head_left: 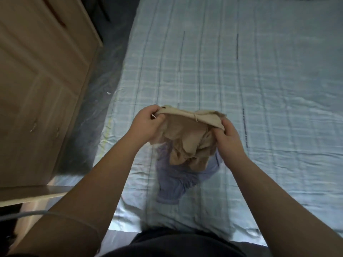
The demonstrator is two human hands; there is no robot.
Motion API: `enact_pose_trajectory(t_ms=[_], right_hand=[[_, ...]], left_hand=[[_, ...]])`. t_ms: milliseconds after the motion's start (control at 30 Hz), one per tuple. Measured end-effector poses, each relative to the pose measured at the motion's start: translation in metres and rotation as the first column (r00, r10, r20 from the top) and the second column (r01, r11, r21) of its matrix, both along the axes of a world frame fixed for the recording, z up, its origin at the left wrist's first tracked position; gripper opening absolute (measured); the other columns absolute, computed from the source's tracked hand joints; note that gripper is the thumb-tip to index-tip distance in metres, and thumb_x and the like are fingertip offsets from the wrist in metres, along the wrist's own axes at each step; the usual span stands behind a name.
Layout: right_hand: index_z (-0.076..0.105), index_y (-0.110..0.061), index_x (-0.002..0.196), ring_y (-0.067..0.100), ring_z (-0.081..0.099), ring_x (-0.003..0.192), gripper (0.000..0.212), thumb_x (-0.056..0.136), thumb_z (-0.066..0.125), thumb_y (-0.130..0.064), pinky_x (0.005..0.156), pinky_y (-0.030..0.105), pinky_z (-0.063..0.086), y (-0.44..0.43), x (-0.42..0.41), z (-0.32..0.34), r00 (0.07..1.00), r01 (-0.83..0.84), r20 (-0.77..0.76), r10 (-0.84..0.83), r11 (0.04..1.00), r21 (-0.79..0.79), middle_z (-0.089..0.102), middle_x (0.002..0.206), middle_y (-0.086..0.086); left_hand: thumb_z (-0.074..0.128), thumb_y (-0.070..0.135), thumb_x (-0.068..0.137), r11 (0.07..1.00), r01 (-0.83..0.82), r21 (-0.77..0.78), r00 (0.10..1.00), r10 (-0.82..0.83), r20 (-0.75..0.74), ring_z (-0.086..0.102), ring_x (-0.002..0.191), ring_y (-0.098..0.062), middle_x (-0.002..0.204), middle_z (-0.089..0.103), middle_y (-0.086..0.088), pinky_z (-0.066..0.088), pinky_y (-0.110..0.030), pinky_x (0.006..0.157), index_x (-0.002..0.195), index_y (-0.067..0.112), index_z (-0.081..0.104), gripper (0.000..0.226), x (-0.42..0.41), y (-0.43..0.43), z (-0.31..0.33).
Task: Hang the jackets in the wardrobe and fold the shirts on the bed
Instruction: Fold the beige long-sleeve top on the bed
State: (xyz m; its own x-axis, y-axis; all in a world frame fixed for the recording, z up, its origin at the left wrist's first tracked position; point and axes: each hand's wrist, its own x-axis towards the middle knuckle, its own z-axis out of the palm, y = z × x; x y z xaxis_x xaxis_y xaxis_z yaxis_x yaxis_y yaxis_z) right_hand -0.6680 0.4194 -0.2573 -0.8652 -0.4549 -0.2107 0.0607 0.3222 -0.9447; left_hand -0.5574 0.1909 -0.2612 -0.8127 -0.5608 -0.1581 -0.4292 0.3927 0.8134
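Head view looks down on both hands holding a crumpled beige shirt (187, 141) above the bed (259, 89). The left hand (146, 123) pinches one end of its top edge, fingers curled round the cloth; the right hand (230, 138) grips the other end. The shirt hangs bunched between them, over a lavender-blue garment (174, 184) lying rumpled on the pale blue checked bedspread. A wooden wardrobe (40, 80) stands at the left.

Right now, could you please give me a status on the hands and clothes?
Left hand and right hand both grip the beige garment, bunched, unfolded. It hangs over the bed. Blue garment lies crumpled right beneath, in the way.
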Motion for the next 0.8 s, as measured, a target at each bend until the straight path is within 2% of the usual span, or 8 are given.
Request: enact_pose_trajectory(t_ms=[133,200,300,367,500,600,667,800], right_hand=[[0.061,-0.027,0.116,0.008,0.062,0.105,0.027,0.095,0.049,-0.016,0.095,0.033,0.049,0.036,-0.002,0.051,0.989,0.020,-0.148,-0.019,1.000,0.005,0.068,0.110,-0.008],[0.060,-0.026,0.112,0.012,0.062,0.101,0.025,0.092,0.048,-0.018,0.094,0.039,0.050,0.058,-0.007,0.077,0.978,0.025,-0.207,-0.023,1.000,0.007,0.067,0.105,-0.005],[0.058,-0.024,0.105,0.009,0.060,0.090,0.021,0.091,0.048,-0.012,0.088,0.040,0.048,0.095,-0.019,0.113,0.946,0.036,-0.322,-0.035,0.999,-0.004,0.065,0.097,-0.005],[0.057,-0.024,0.104,0.003,0.058,0.086,0.017,0.095,0.049,-0.012,0.086,0.039,0.049,0.123,-0.025,0.135,0.939,0.062,-0.338,-0.066,0.998,-0.024,0.064,0.094,-0.008],[0.057,-0.027,0.098,0.014,0.063,0.090,0.007,0.100,0.050,-0.026,0.088,0.043,0.053,0.180,-0.029,0.174,0.977,0.119,-0.155,-0.147,0.977,-0.175,0.066,0.098,0.000],[0.060,-0.015,0.112,0.020,0.066,0.096,0.019,0.101,0.051,-0.028,0.079,0.036,0.059,0.222,-0.032,0.194,0.987,0.158,0.046,-0.151,0.936,-0.316,0.067,0.104,0.006],[0.057,-0.009,0.121,0.022,0.069,0.093,0.025,0.102,0.051,-0.023,0.070,0.032,0.061,0.247,-0.035,0.200,0.972,0.196,0.202,-0.122,0.893,-0.404,0.068,0.107,0.011],[0.057,0.001,0.128,0.029,0.072,0.095,0.033,0.098,0.054,-0.012,0.071,0.039,0.060,0.283,-0.040,0.204,0.924,0.238,0.383,-0.019,0.812,-0.533,0.067,0.117,0.023]], left_hand=[[0.062,0.029,0.082,0.990,-0.034,-0.138,0.990,0.015,-0.138,0.049,0.097,-0.007,0.102,0.053,0.002,0.035,-0.014,0.087,0.078,0.012,0.064,0.018,-0.002,0.027,0.055],[0.063,0.023,0.087,0.992,-0.009,-0.125,0.984,-0.013,-0.175,0.051,0.087,-0.006,0.094,0.056,0.004,0.038,-0.019,0.079,0.080,0.010,0.063,0.015,-0.007,0.048,0.082],[0.062,0.022,0.092,0.988,0.001,-0.155,0.974,-0.035,-0.222,0.045,0.059,-0.001,0.064,0.047,0.007,0.032,-0.016,0.054,0.068,0.021,0.049,0.027,-0.015,0.089,0.120],[0.062,0.027,0.094,0.984,0.010,-0.180,0.966,-0.056,-0.253,0.044,0.059,-0.002,0.064,0.046,0.007,0.032,-0.017,0.054,0.072,0.022,0.050,0.025,-0.019,0.122,0.138],[0.061,0.038,0.095,0.985,0.045,-0.169,0.974,-0.081,-0.213,0.051,0.068,-0.004,0.078,0.057,0.005,0.037,-0.018,0.058,0.089,0.019,0.058,0.020,-0.031,0.198,0.163],[0.059,0.040,0.096,0.968,0.137,-0.212,0.964,-0.179,-0.198,0.054,0.076,-0.006,0.084,0.060,0.007,0.037,-0.026,0.065,0.094,0.021,0.060,0.019,-0.036,0.255,0.175],[0.058,0.046,0.095,0.967,0.210,-0.143,0.961,-0.232,-0.153,0.058,0.085,-0.007,0.092,0.061,0.011,0.041,-0.027,0.069,0.106,0.025,0.057,0.024,-0.034,0.289,0.184],[0.074,0.050,0.082,0.947,0.317,-0.046,0.938,-0.320,-0.132,0.052,0.122,-0.012,0.134,0.049,0.008,0.045,-0.028,0.099,0.145,0.033,0.031,0.079,-0.024,0.345,0.186]])
